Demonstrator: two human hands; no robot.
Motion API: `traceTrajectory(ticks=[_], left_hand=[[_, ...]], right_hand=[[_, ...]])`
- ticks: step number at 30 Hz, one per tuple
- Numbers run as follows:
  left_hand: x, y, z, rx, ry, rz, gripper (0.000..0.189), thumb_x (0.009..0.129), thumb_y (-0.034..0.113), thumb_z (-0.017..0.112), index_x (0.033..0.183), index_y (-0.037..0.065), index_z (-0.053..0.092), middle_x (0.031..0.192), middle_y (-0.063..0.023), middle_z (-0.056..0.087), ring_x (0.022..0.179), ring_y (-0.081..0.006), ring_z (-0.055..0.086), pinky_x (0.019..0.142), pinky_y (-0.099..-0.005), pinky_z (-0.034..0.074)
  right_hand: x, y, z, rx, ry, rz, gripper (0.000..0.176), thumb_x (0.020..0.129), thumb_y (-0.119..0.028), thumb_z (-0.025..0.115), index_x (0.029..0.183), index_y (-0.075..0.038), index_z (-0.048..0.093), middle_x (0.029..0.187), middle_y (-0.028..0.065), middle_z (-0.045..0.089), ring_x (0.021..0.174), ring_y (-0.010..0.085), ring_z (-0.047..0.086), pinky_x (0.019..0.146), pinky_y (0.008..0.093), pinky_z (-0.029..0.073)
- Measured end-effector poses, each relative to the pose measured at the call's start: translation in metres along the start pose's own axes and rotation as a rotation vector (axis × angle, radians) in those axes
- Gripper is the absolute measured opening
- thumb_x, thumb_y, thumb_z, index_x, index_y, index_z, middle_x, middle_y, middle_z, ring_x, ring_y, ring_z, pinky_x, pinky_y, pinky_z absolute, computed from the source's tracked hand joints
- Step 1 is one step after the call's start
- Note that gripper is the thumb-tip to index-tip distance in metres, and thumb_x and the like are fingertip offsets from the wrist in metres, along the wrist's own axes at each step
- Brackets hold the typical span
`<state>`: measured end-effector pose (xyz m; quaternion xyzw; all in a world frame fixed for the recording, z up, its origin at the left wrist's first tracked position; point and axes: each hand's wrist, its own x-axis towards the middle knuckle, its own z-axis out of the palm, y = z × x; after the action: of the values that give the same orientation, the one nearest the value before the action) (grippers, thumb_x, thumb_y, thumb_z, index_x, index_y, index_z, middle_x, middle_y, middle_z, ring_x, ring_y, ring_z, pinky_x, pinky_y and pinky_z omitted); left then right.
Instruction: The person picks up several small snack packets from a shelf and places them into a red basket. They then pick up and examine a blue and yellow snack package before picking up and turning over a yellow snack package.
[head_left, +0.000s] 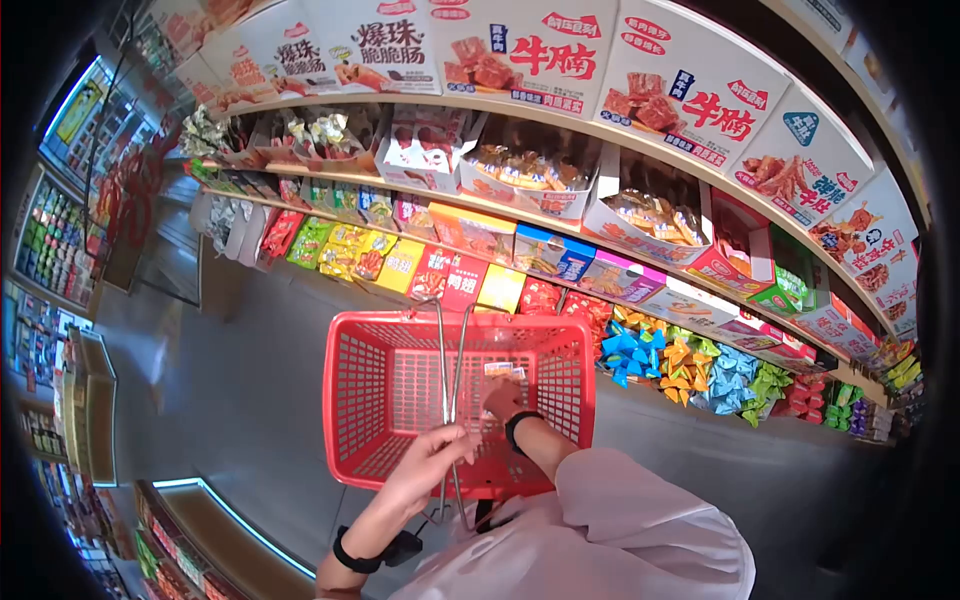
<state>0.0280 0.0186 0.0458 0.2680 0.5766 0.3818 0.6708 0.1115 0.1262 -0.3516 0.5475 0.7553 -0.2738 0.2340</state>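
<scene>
A red plastic shopping basket [337, 400] with thin metal handles [443, 375] is in front of me. My left hand [432, 462] is closed around the handles, over the basket's near side. Inside the basket, toward its right side, my right hand [503, 398] reaches down. Its fingers are closed at small pale snack packets [503, 370], just beyond the knuckles. The fingertips are partly hidden by the hand itself. Through the mesh bottom of the basket, little else shows.
A curved shelf holds open boxes of wrapped snacks [525, 170] beneath large white cartons [535, 55]. Blue bags [632, 350] and orange bags [688, 365] hang low on the right. Lit display counters [225, 535] stand at lower left, beside grey floor [245, 400].
</scene>
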Motion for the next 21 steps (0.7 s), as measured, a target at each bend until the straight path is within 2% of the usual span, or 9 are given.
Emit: traceTrajectory(ticks=[2,5,6,9,12,15,16,20,21], left_hand=[[0.000,-0.002,0.000,0.008,0.011,-0.032,0.022,0.087,0.017,0.053,0.069,0.004,0.055,0.068,0.0003,0.051,0.070,-0.0065,0.045,0.067,-0.0214,0.033],[-0.005,0.004,0.004,0.032,0.045,-0.100,0.023,0.088,0.016,0.052,0.067,0.006,0.054,0.067,0.0003,0.052,0.066,-0.0061,0.047,0.060,-0.0204,0.035],[-0.004,0.001,0.002,0.021,0.050,-0.111,0.023,0.088,0.016,0.052,0.067,0.006,0.054,0.067,0.0002,0.052,0.065,-0.0062,0.048,0.060,-0.0204,0.035],[0.001,-0.010,-0.007,-0.035,0.082,-0.122,0.022,0.088,0.016,0.052,0.068,0.006,0.053,0.067,-0.0001,0.052,0.064,-0.0069,0.048,0.060,-0.0204,0.037],[0.006,-0.017,-0.020,-0.089,0.132,-0.110,0.020,0.088,0.016,0.052,0.071,0.005,0.053,0.067,-0.0008,0.052,0.066,-0.0094,0.049,0.063,-0.0226,0.038],[0.012,-0.018,-0.031,-0.204,0.153,-0.121,0.020,0.088,0.015,0.053,0.070,0.006,0.054,0.066,0.0003,0.052,0.066,-0.0070,0.047,0.062,-0.0211,0.035],[0.015,-0.020,-0.036,-0.207,0.184,-0.117,0.020,0.088,0.016,0.053,0.070,0.007,0.053,0.066,-0.0001,0.053,0.065,-0.0075,0.048,0.061,-0.0213,0.037],[0.024,-0.021,-0.054,-0.257,0.186,-0.095,0.021,0.087,0.016,0.052,0.068,0.006,0.052,0.063,-0.0014,0.050,0.062,-0.0112,0.048,0.060,-0.0238,0.039],[0.030,-0.028,-0.064,-0.260,0.170,-0.065,0.022,0.087,0.017,0.052,0.068,0.006,0.051,0.062,-0.0019,0.049,0.060,-0.0124,0.048,0.060,-0.0253,0.040]], right_hand=[[-0.004,-0.006,0.038,-0.129,0.128,0.203,0.035,0.079,-0.028,0.053,0.104,-0.005,0.060,0.094,0.0171,0.060,0.080,0.0332,0.061,0.049,0.0518,0.048],[-0.004,-0.020,0.037,0.104,0.253,0.573,0.031,0.080,-0.027,0.051,0.100,-0.005,0.060,0.092,0.0159,0.061,0.078,0.0329,0.062,0.049,0.0478,0.049],[0.000,-0.022,0.040,0.173,0.274,0.607,0.025,0.080,-0.026,0.051,0.092,-0.007,0.062,0.087,0.0143,0.063,0.072,0.0308,0.064,0.050,0.0474,0.049],[-0.030,-0.003,0.017,0.270,0.224,0.114,0.023,0.081,-0.024,0.049,0.086,-0.008,0.064,0.081,0.0151,0.064,0.070,0.0297,0.064,0.053,0.0455,0.050],[-0.036,-0.016,-0.014,0.303,0.134,0.080,0.025,0.081,-0.023,0.046,0.088,-0.010,0.067,0.085,0.0122,0.065,0.078,0.0259,0.065,0.056,0.0416,0.050],[-0.018,-0.034,-0.021,0.296,0.060,0.016,0.024,0.078,-0.021,0.050,0.091,-0.010,0.067,0.087,0.0137,0.066,0.080,0.0256,0.065,0.059,0.0418,0.051],[-0.014,-0.046,-0.034,0.303,-0.034,0.092,0.022,0.077,-0.018,0.053,0.090,-0.008,0.068,0.091,0.0145,0.066,0.081,0.0250,0.065,0.059,0.0403,0.052],[-0.047,-0.046,-0.122,0.282,-0.226,-0.238,0.019,0.076,-0.011,0.051,0.079,-0.001,0.067,0.077,0.0141,0.066,0.065,0.0236,0.066,0.054,0.0382,0.053],[-0.040,-0.048,-0.124,0.330,-0.235,-0.179,0.017,0.074,-0.007,0.053,0.080,0.002,0.067,0.077,0.0153,0.066,0.062,0.0239,0.065,0.054,0.0368,0.054]])
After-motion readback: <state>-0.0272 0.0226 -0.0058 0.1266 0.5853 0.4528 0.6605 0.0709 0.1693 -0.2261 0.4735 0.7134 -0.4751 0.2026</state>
